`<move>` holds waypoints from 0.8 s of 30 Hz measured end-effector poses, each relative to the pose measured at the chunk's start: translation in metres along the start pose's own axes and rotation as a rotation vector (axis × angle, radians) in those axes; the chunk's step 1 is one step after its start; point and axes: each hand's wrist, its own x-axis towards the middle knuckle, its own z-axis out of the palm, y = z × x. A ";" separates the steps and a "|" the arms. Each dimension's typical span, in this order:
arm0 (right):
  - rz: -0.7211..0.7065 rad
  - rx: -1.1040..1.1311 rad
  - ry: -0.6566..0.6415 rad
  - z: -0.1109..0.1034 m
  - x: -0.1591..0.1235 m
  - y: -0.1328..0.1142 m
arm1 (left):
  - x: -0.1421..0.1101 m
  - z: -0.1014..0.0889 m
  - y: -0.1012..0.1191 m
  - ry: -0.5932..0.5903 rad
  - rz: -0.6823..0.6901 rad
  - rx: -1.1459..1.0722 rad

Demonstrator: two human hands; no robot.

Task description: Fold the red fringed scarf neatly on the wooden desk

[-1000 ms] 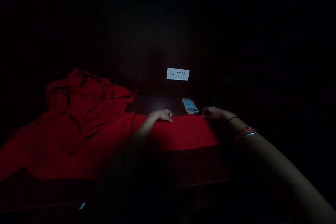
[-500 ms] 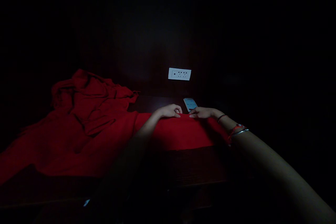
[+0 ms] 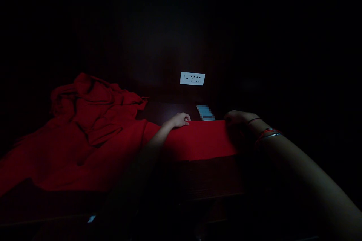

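Note:
A red fringed scarf (image 3: 203,139) lies over the dark tabletop. Its right part is a flat, folded strip, while its left part is loose and bunched. My left hand (image 3: 181,119) curls its fingers over the strip's far edge and pinches the cloth there. Farther right, at the far corner of the same edge, my right hand (image 3: 239,116) has its fingers bent onto the scarf; deep shadow covers part of them. A dark cord and a red and silver bracelet are on the right wrist. My left forearm crosses over the scarf.
Just beyond the strip's far edge lies a phone (image 3: 205,112), its screen blurred out. A white socket plate (image 3: 192,78) is mounted on the dark wall behind. The near table edge (image 3: 209,198) runs below the scarf. Most surroundings are too dark to make out.
My right hand has slid right along the scarf's far edge, away from my left hand, to the corner. My left hand stays on the edge, slightly further left in view.

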 end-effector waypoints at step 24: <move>0.509 0.014 0.278 0.049 0.007 -0.042 | -0.010 -0.003 0.026 -0.188 -0.413 0.416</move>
